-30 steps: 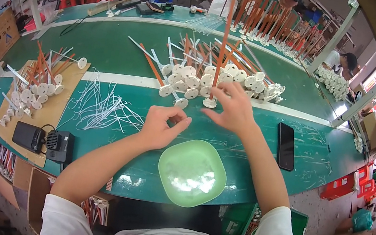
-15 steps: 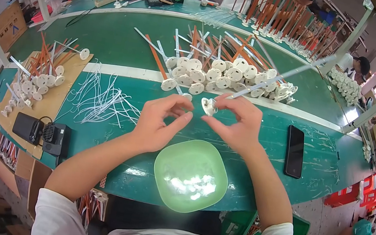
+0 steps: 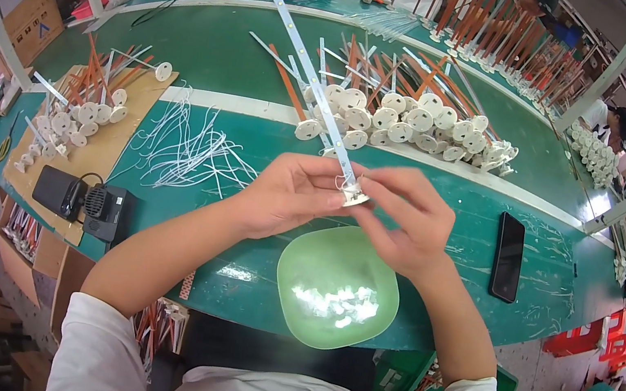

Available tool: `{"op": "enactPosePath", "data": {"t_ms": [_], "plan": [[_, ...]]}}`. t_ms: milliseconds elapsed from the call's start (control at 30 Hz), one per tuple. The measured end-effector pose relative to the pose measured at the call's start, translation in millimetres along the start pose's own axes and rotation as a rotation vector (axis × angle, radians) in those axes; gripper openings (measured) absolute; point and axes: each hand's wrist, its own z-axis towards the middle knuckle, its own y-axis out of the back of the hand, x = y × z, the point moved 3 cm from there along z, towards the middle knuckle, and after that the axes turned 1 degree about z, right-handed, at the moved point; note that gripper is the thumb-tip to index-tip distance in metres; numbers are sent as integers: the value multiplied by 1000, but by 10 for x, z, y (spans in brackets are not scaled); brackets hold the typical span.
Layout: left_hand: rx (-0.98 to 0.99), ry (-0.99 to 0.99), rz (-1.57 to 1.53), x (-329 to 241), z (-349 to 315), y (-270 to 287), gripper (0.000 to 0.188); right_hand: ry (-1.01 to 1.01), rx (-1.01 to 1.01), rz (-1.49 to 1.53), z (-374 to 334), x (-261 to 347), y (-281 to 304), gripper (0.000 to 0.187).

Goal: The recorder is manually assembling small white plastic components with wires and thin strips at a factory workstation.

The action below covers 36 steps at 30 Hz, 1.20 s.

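A white LED strip (image 3: 302,49) with a round white base (image 3: 354,197) is held between my two hands, tilted up and to the left. My left hand (image 3: 292,195) is closed around its lower end, thumb beside the base. From the other side the fingers of my right hand (image 3: 408,218) pinch at the base, where thin white wire shows; the exact contact is partly hidden. Just below my hands stands a light green bowl (image 3: 286,278) with small shiny pieces in it. Beyond them lies a heap of similar strips with round white bases (image 3: 400,131), some strips orange-brown.
Loose white wires (image 3: 191,154) lie to the left, beside a cardboard sheet (image 3: 149,94) with more strips on it. A black device with a grille (image 3: 107,211) stands near the front left. At right lies a black phone (image 3: 508,257). Other people sit farther back.
The strip has swung from pointing up right to up left. My left hand, earlier apart from it, has moved in and closed on its lower end beside my right hand.
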Motion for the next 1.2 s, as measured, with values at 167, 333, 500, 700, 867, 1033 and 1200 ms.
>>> {"op": "enactPosePath", "data": {"t_ms": [167, 333, 500, 700, 867, 1033, 1200], "plan": [[24, 10, 47, -29, 7, -50, 48, 165, -76, -49, -4, 22, 4, 38], [0, -7, 169, -2, -32, -52, 49, 153, -87, -178, -20, 118, -41, 36], [-49, 53, 18, 38, -37, 62, 45, 120, -77, -150, 13, 85, -75, 32], [-103, 73, 105, 95, 11, 104, 44, 46, -20, -131, -27, 55, -56, 26], [-133, 15, 242, 21, 6, 81, 36, 6, -98, -196, -113, 80, -136, 21], [-234, -88, 241, -94, 34, 131, 40, -32, -37, -246, -84, 46, 46, 15], [-398, -159, 371, -142, 56, 332, 48, -342, 353, 136, -68, 57, -138, 11]]}}
